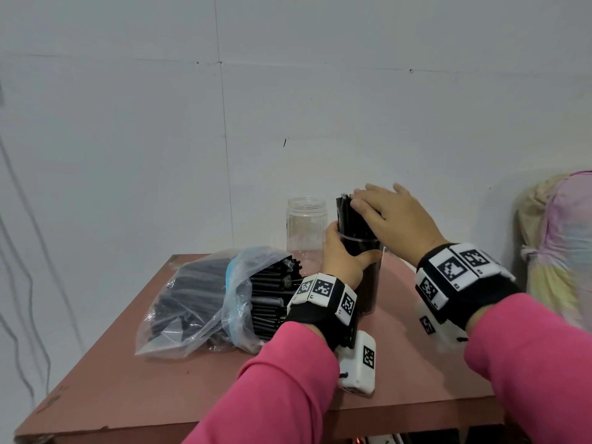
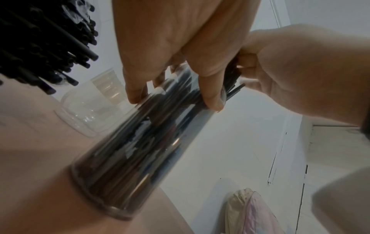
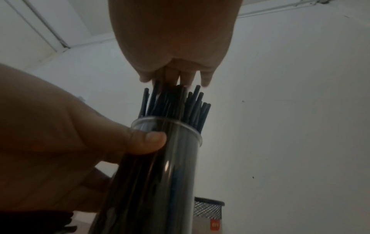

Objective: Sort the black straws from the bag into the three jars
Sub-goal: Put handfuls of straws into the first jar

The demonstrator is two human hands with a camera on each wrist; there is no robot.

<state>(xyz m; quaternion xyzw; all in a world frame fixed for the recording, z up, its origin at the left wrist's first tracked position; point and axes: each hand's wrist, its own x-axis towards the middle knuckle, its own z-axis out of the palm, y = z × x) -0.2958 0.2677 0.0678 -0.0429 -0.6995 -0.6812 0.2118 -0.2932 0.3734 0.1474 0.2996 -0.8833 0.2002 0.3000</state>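
A tall clear jar (image 1: 371, 283) packed with black straws (image 1: 347, 216) stands on the reddish table (image 1: 160, 379). My left hand (image 1: 339, 257) grips the jar just below its rim, thumb on the near side. My right hand (image 1: 394, 216) lies flat on the straw tops with straight fingers. The right wrist view shows those fingertips (image 3: 180, 77) touching the straws (image 3: 176, 104) above the jar (image 3: 170, 174). An empty clear jar (image 1: 307, 225) stands behind and to the left. A clear plastic bag (image 1: 198, 299) full of black straws lies at the left, its mouth facing the jars.
A pastel cloth bundle (image 1: 560, 245) sits off the table's right side. A black mesh holder (image 3: 208, 207) shows low in the right wrist view. The white wall runs close behind the jars, and the table's front edge lies under my forearms.
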